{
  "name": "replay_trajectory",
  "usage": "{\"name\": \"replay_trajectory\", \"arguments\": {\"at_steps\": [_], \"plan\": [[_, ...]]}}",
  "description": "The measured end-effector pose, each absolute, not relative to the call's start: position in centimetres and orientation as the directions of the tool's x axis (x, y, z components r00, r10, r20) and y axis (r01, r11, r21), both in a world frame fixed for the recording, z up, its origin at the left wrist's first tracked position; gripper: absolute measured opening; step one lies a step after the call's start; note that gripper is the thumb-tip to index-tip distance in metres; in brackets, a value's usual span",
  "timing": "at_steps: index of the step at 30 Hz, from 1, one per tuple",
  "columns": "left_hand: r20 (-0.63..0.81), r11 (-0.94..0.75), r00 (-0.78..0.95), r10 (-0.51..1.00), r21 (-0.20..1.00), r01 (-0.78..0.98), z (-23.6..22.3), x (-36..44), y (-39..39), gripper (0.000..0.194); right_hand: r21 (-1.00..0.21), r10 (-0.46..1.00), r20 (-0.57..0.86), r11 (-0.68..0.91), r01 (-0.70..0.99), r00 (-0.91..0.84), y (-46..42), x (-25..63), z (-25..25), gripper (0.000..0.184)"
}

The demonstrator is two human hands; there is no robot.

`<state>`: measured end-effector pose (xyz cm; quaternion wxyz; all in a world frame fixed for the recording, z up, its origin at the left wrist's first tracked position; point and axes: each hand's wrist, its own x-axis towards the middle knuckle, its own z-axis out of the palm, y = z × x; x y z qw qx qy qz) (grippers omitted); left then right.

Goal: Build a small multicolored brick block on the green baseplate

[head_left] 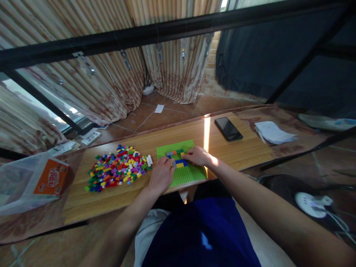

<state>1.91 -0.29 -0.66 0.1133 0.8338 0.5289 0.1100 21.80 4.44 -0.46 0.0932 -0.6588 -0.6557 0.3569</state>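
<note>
A green studded baseplate (pixel 191 176) lies on the wooden board in front of me. On it, a small outline of toy building bricks (pixel 180 163) in blue, yellow, green, grey and orange is set. My left hand (pixel 161 173) rests at the left side of these bricks, its fingers curled closed; what they hold, if anything, is hidden. From the right, my right hand (pixel 198 155) reaches over the plate, thumb and fingertips pinched at the right side of the outline, beside a yellow brick. Whatever sits in that pinch is too small to make out.
Left of the baseplate spreads a heap of loose coloured bricks (pixel 119 168). A clear plastic bin (pixel 25 181) with an orange label stands at the far left. A black phone (pixel 228 128) lies on the wooden board (pixel 111 205), with white papers (pixel 275 132) farther right.
</note>
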Motion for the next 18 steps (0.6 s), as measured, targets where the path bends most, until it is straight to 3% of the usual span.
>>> {"name": "replay_trajectory", "arguments": {"at_steps": [8, 18], "plan": [[0.080, -0.440, 0.433, 0.898, 0.165, 0.883, -1.3, 3.3, -2.3, 0.041, -0.575, 0.921, -0.366, -0.109, 0.811, -0.135, 4.6, 21.7, -0.1, 0.030], [0.063, -0.392, 0.387, 0.920, 0.218, 0.894, -2.1, 3.6, -2.4, 0.043, -0.520, 0.899, -0.433, -0.189, 0.833, -0.066, 5.0, 21.1, 0.4, 0.024]]}}
